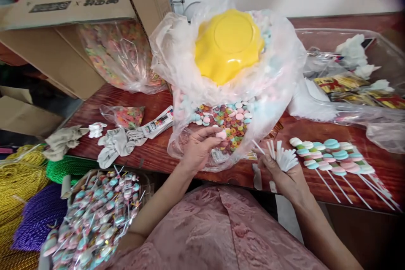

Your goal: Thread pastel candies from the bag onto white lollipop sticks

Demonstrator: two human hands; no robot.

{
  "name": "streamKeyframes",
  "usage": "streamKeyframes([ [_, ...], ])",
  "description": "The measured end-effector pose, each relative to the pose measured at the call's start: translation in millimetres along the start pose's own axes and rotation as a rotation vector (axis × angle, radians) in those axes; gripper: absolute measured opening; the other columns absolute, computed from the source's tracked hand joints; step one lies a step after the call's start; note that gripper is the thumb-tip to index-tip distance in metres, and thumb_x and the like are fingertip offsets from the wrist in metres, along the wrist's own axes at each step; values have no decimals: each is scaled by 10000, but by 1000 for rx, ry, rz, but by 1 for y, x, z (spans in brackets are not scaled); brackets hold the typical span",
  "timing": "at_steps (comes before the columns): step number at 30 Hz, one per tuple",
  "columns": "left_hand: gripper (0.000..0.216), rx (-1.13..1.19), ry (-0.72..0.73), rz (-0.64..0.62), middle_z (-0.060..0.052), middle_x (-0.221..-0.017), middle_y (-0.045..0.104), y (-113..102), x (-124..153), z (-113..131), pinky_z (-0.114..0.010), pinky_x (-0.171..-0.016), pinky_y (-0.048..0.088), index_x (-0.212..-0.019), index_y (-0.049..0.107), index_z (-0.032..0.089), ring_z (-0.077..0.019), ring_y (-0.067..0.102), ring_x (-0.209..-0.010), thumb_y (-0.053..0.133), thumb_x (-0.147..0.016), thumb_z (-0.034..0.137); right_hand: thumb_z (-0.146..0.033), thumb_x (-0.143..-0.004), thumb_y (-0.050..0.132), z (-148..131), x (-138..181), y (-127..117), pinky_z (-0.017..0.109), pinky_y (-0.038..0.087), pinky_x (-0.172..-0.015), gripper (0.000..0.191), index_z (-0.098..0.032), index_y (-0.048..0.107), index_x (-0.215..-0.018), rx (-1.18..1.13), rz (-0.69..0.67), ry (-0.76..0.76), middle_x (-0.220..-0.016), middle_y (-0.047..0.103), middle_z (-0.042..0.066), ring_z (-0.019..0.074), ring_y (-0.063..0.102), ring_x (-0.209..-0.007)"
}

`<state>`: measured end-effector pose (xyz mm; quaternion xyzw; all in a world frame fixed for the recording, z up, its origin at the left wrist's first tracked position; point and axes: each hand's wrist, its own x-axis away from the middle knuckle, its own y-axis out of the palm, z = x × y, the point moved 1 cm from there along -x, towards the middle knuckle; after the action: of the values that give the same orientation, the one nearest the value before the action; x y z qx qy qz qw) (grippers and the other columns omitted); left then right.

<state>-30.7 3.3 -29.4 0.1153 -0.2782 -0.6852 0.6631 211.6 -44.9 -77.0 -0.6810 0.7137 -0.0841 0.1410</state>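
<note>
Between the thumb and fingers of my left hand (196,149) is a pink candy (222,134). That hand is over the front of a clear plastic bag (278,88) with pastel candies (239,116) and small ring gummies (232,128) inside. My right hand (284,179) grips a bundle of white sticks (283,156), one of which points out toward the bag. To its right, finished candy skewers (332,156) lie side by side on the red-brown table (155,152), their white sticks toward me. A yellow scalloped bowl (229,44) rests upside down on the bag.
A cardboard box (95,6) with a bag of ring gummies (117,55) stands at the back left. Wrapped candy sticks (98,215) fill a container at lower left, beside coiled cords (39,215). Gloves (117,143) lie on the table. A clear tray (348,112) of packets stands right.
</note>
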Motion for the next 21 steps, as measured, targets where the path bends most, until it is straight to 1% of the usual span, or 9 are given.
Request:
streamKeyframes([
  [2, 292, 6, 60, -15, -6, -788, 753, 8, 1, -3, -247, -649, 568, -871, 772, 173, -122, 697, -643, 865, -598, 225, -513, -925, 623, -14, -3, 13, 242, 430, -512, 430, -190, 632, -641, 22, -98, 38, -598, 561, 1, 116, 485, -540],
  [4, 279, -4, 137, -22, 3, -800, 746, 12, 1, -5, -221, -610, 546, -883, 769, 180, -110, 688, -637, 856, -621, 224, -505, -936, 600, -24, -7, 24, 234, 364, -464, 472, -183, 595, -591, 58, -142, 24, -556, 499, -14, 100, 415, -501],
  [5, 268, -12, 169, -26, 6, -803, 740, 13, 1, -6, -211, -590, 538, -887, 768, 182, -108, 686, -632, 850, -635, 225, -497, -939, 592, -27, -9, 28, 233, 354, -461, 479, -181, 590, -579, 71, -148, 0, -544, 481, -18, 100, 407, -498],
  [8, 254, -47, 234, -31, -2, -869, 736, 9, 2, -9, -207, -561, 539, -902, 765, 187, -112, 696, -634, 846, -671, 258, -437, -942, 575, -31, -12, 35, 236, 377, -474, 411, -175, 659, -636, 105, -125, -89, -536, 482, -22, 109, 426, -494],
  [11, 273, -89, 275, -9, -31, -995, 744, 2, 2, -14, -224, -574, 563, -907, 762, 186, -123, 709, -665, 855, -684, 313, -334, -920, 572, -33, -10, 36, 246, 451, -530, 263, -191, 748, -786, 162, -125, -189, -577, 558, -20, 129, 509, -518],
  [13, 280, -99, 268, 15, -29, -952, 753, -2, 0, -17, -239, -601, 581, -923, 761, 189, -128, 713, -667, 848, -700, 335, -291, -899, 572, -35, -8, 36, 256, 488, -568, 226, -201, 774, -851, 191, -136, -232, -599, 594, -15, 148, 563, -554],
  [16, 306, -82, 221, 33, -15, -827, 754, -6, -2, -21, -266, -644, 607, -964, 759, 189, -137, 717, -654, 839, -715, 348, -282, -891, 566, -39, -6, 36, 251, 481, -531, 241, -199, 791, -908, 196, -113, -226, -572, 583, -19, 145, 539, -517],
  [18, 322, -76, 218, 33, -22, -855, 759, -6, -2, -23, -270, -651, 614, -973, 758, 186, -141, 723, -668, 843, -712, 354, -296, -895, 563, -40, -5, 35, 243, 458, -491, 255, -196, 796, -919, 198, -100, -208, -561, 574, -24, 132, 499, -480],
  [21, 306, -101, 266, 29, -35, -965, 751, -7, -3, -27, -247, -625, 609, -957, 753, 182, -132, 720, -690, 836, -724, 362, -304, -900, 567, -42, -5, 34, 232, 434, -463, 259, -190, 798, -920, 206, -101, -216, -546, 565, -31, 118, 465, -449],
])
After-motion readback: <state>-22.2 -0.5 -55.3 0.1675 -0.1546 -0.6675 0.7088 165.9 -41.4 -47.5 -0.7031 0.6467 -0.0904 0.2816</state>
